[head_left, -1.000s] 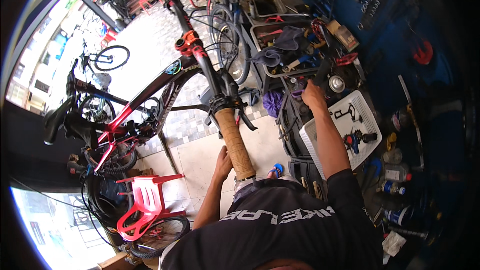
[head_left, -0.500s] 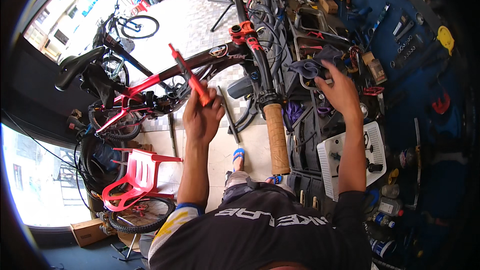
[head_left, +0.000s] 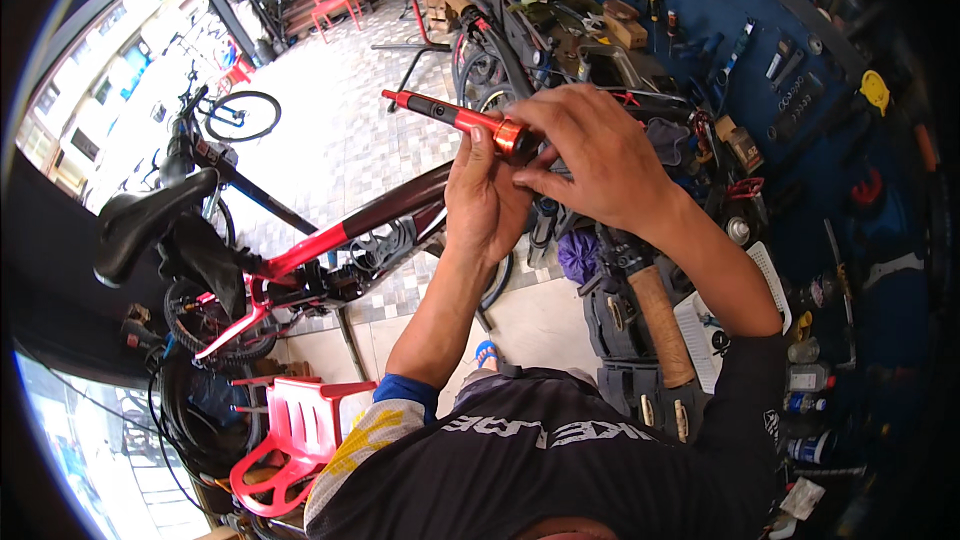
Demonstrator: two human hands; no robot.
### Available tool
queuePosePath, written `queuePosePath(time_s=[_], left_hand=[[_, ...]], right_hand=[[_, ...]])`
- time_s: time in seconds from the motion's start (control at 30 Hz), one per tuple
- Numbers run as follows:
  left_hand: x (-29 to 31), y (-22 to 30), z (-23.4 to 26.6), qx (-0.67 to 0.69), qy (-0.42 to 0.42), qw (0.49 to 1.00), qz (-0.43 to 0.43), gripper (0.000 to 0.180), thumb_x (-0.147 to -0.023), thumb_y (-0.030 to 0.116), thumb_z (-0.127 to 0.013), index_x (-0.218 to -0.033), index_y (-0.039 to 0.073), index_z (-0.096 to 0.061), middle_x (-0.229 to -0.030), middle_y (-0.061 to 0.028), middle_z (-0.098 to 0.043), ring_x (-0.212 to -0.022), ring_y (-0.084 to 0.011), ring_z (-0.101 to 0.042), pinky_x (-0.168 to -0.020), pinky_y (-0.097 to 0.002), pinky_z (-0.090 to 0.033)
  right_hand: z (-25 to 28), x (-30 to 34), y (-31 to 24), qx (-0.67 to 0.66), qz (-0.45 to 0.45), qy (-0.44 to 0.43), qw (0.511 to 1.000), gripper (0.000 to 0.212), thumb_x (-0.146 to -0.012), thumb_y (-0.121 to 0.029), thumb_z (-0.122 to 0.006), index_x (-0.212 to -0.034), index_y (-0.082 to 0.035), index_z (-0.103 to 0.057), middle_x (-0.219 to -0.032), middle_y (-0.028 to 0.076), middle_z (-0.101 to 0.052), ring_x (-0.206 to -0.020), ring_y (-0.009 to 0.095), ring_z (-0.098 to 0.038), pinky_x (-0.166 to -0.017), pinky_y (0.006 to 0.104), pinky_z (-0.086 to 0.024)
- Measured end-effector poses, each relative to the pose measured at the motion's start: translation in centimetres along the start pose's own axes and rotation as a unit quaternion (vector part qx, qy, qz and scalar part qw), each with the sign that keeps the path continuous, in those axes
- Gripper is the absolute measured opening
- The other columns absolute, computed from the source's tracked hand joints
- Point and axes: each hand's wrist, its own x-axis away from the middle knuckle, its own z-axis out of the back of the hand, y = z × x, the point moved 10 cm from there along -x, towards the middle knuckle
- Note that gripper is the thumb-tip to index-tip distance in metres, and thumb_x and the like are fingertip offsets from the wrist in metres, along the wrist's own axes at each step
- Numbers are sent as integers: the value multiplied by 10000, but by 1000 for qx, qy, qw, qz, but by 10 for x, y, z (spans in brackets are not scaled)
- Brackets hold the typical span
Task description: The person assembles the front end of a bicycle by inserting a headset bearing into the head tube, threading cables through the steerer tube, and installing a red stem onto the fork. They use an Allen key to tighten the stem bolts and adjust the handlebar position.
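A slim red and black cylindrical tool (head_left: 440,110) with a narrow tip and an orange-red ringed end is held up in front of my chest, its exact kind unclear. My left hand (head_left: 485,195) grips its body, thumb along the side. Around the ringed, black-capped end curl the fingers of my right hand (head_left: 600,155), partly hiding it. Below and beyond stands a mountain bike with a red and black frame (head_left: 345,225); my hands cover the middle of its handlebar. One tan handlebar grip (head_left: 660,325) shows beneath my right forearm.
A crowded workbench (head_left: 570,15) lies to the right, with a dark cloth (head_left: 668,143) and a white perforated basket (head_left: 770,275). Tools hang on the blue wall. At lower left is a red plastic chair (head_left: 300,435); another bicycle (head_left: 245,120) stands farther off.
My right hand has left the dark cloth on the bench and come to the tool's ringed end. My left hand has raised the tool and turned it closer to level. The view has shifted.
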Motion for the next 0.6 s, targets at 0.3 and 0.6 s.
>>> queuePosePath(time_s=[0.3,0.6], left_hand=[[-32,18,14,-1,3,1000,-13,322,-1055,283,-457,-1249,32,-510,-1195,-122,-602,-1153,-240,-577,-1030,-438,-450],[-71,37,-1,-261,-43,959,99,366,-1019,339,-547,-1125,-9,-591,-1027,-165,-684,-823,-224,-704,-675,-300,-576]], right_hand=[[-27,-28,22,26,6,35,999,408,-745,-254,-786,-1086,-86,-638,-950,62,-660,-917,261,-633,-788,388,-512],[-6,-73,73,-63,-96,-5,993,346,-855,-343,-705,-967,-19,-656,-808,163,-671,-762,349,-665,-677,416,-519]])
